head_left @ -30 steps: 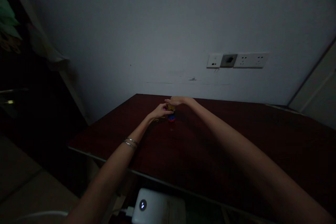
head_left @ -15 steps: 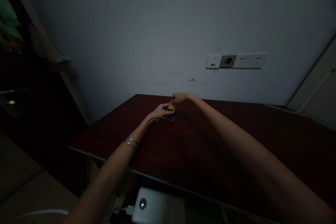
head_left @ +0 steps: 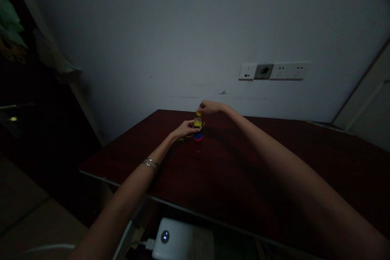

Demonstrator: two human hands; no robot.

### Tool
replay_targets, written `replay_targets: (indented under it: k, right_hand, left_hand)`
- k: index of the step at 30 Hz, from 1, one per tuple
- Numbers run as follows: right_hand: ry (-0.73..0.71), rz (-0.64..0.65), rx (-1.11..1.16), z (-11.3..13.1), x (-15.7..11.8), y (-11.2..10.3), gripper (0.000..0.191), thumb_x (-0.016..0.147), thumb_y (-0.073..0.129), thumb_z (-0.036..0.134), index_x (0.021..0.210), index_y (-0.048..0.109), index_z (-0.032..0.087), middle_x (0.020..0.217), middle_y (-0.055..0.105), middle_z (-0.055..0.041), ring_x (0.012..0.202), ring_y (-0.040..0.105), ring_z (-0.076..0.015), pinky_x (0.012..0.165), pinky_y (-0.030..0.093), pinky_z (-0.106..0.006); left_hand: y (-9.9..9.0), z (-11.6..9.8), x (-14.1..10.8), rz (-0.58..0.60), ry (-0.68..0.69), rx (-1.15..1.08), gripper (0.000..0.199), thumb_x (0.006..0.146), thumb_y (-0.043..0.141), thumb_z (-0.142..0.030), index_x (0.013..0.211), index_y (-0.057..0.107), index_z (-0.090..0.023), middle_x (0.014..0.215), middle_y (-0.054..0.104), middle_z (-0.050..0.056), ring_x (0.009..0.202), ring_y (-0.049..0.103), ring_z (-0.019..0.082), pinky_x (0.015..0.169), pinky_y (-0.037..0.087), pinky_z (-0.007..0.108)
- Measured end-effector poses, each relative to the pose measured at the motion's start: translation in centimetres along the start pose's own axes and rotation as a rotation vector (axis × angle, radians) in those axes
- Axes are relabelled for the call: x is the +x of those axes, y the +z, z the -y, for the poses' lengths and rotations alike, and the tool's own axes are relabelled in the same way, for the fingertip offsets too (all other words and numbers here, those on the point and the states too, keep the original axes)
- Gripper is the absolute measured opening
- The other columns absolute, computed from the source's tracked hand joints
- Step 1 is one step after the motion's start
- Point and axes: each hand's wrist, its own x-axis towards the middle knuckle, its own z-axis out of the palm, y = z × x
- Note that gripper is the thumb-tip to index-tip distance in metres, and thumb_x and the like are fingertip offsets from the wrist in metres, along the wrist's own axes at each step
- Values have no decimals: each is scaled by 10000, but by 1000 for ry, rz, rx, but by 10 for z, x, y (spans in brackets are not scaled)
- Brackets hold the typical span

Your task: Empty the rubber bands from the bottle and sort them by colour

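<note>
A small clear jar (head_left: 198, 123) stands upright on the dark red-brown table, with yellow contents near its top, blue lower down and a pink-red base. My left hand (head_left: 184, 129) is closed around its middle from the left side. Just above the jar's mouth, my right hand (head_left: 209, 107) pinches a small yellow piece (head_left: 198, 113), too small to name exactly. Thin yellow pieces (head_left: 180, 139) lie on the table beside my left hand, and another yellow bit (head_left: 204, 123) shows just right of the jar. Something purple behind my left fingers is mostly hidden.
The table (head_left: 237, 195) meets a pale wall with a row of sockets (head_left: 274, 71). Below the table's front edge sits a white power bank (head_left: 179, 237) with a lit display and a plugged-in cable. At the left is a dark door with a handle (head_left: 15, 106).
My right hand has risen from the jar's mouth, lifting a yellow piece out above it. My left hand keeps its hold on the jar, almost unmoved.
</note>
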Motion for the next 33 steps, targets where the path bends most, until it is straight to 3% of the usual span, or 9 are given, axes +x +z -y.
replay_targets:
  k: [4, 8, 12, 16, 22, 27, 33]
  right_hand:
    - [-43, -94, 80, 1, -9, -5, 306, 832, 444, 273, 803, 649, 47, 668, 571, -63, 544, 419, -89, 529, 315, -229]
    - [-103, -117, 219, 3, -26, 5, 295, 827, 451, 293, 820, 638, 65, 698, 602, -69, 561, 463, -95, 536, 343, -220]
    - [-137, 53, 371, 1, -40, 33, 258, 805, 481, 303, 793, 640, 100, 679, 620, -49, 547, 496, -92, 533, 373, -213]
    - [-64, 203, 400, -4, -41, 70, 186, 761, 520, 249, 765, 651, 117, 633, 624, -38, 531, 532, -102, 502, 391, -206]
    - [-114, 97, 325, -4, -32, 107, 133, 635, 586, 143, 753, 646, 129, 650, 623, -18, 560, 539, -106, 517, 392, -199]
    - [-167, 46, 392, -7, -31, 108, 244, 626, 602, 133, 868, 638, 122, 763, 661, -38, 653, 581, -124, 587, 419, -205]
    - [-132, -49, 471, -15, -38, 101, 195, 760, 518, 219, 801, 683, 123, 722, 666, -49, 668, 593, -137, 625, 433, -230]
  left_hand:
    - [-1, 3, 2, 9, 5, -1, 411, 646, 671, -326, 976, 606, -90, 867, 618, 63, 735, 544, 136, 685, 418, 265]
    - [-2, 1, 1, 19, 8, -38, 398, 647, 671, -311, 979, 612, -99, 886, 625, 68, 755, 557, 138, 701, 425, 270]
    - [-6, 0, 4, 23, -27, -77, 394, 652, 662, -300, 994, 615, -110, 909, 633, 73, 768, 570, 138, 702, 434, 269]
    - [-11, 6, 12, -53, -74, -23, 378, 618, 683, -291, 935, 630, -92, 860, 641, 72, 736, 572, 145, 675, 438, 269]
    - [-12, 13, 22, -110, -80, 5, 376, 594, 698, -266, 921, 631, -93, 826, 644, 57, 744, 574, 150, 705, 440, 288]
    - [-10, 8, 24, -107, -67, -43, 379, 591, 704, -230, 935, 625, -93, 826, 641, 58, 725, 571, 142, 685, 444, 285]
    - [-16, -2, 22, -174, -51, -53, 393, 599, 703, -228, 959, 620, -91, 834, 632, 67, 647, 554, 125, 603, 441, 274]
